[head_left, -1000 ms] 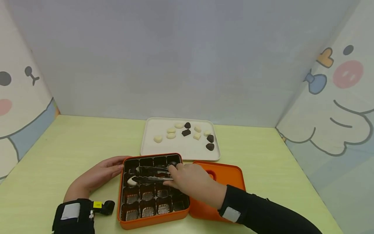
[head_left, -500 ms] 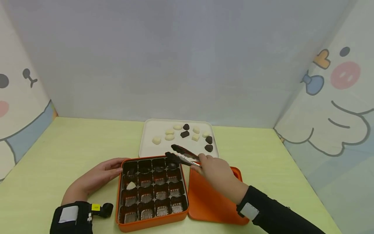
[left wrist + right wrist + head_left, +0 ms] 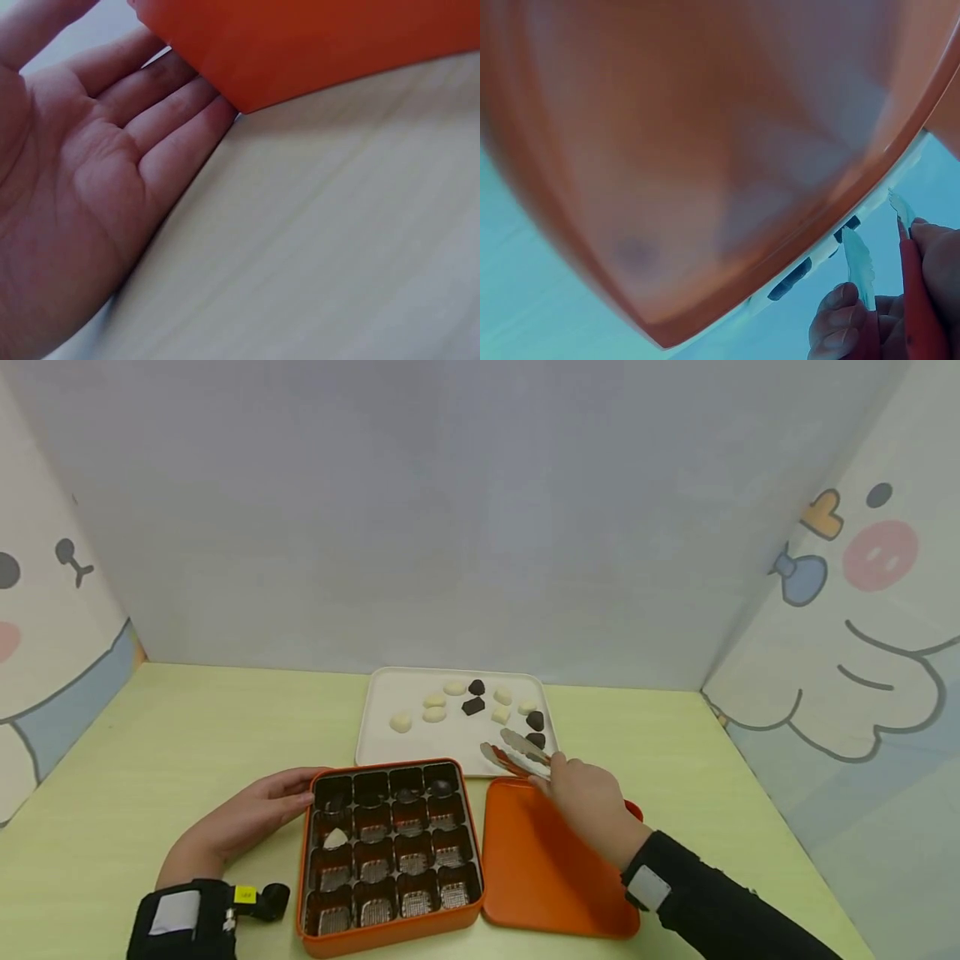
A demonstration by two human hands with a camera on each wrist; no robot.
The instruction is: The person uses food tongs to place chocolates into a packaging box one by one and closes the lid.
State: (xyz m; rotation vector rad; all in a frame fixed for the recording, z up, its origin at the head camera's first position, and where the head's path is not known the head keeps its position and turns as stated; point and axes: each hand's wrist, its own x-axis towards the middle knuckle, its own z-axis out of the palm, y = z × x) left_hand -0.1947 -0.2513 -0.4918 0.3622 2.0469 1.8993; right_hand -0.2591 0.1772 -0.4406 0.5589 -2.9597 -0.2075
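Observation:
My right hand (image 3: 596, 806) holds a pair of metal tongs (image 3: 527, 746), seen red-tinted in the right wrist view. The tongs' tips are apart with nothing between them, over the front right of a white tray (image 3: 442, 753) bearing several white and dark chocolate-like pieces. My left hand (image 3: 251, 814) touches the left side of an orange box (image 3: 397, 935); in the left wrist view its fingers (image 3: 176, 105) lie fairly straight against the orange wall. A dark divided insert fills the box. One white piece (image 3: 335, 838) sits in its left column, second row from the back; dark pieces lie in the back row.
An orange lid (image 3: 558, 885) lies on the pale yellow-green table (image 3: 247, 718), right of the box and partly under my right forearm. Behind the tray rises a grey wall (image 3: 480, 527); side panels with cartoon animals (image 3: 885, 556) flank the table.
My right hand has carried the tongs from over the box up and right to the tray, leaving the white piece in its compartment. The left hand has stayed at the box's side.

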